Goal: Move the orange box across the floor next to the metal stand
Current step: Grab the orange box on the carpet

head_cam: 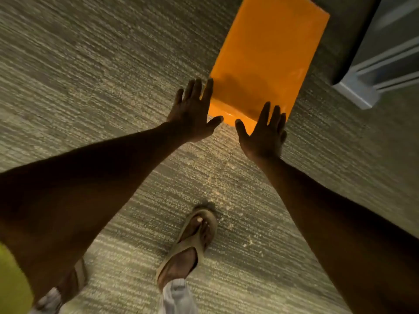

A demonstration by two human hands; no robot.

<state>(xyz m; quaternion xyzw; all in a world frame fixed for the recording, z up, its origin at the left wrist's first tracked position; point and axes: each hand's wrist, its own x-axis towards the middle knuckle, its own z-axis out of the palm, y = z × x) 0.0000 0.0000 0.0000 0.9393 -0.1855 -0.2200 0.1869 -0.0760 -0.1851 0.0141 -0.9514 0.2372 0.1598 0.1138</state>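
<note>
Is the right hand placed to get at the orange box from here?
Probably yes: the right hand is spread open at the near end of the orange box, with only bare carpet around.

A bright orange box (269, 57), glossy and plain, lies at one o'clock, its near end darkened by shadow. The carpet (90, 75) all around is grey-beige with fine pale ribbed stripes. At two o'clock a stand (371, 71) shows silvery grey with lighter bars. At six o'clock, a tan sandal (192, 243) with olive-brown straps sits above a pale grey trouser cuff (176, 295). At eight o'clock is a patch of yellow-green cloth (11, 286).
</note>
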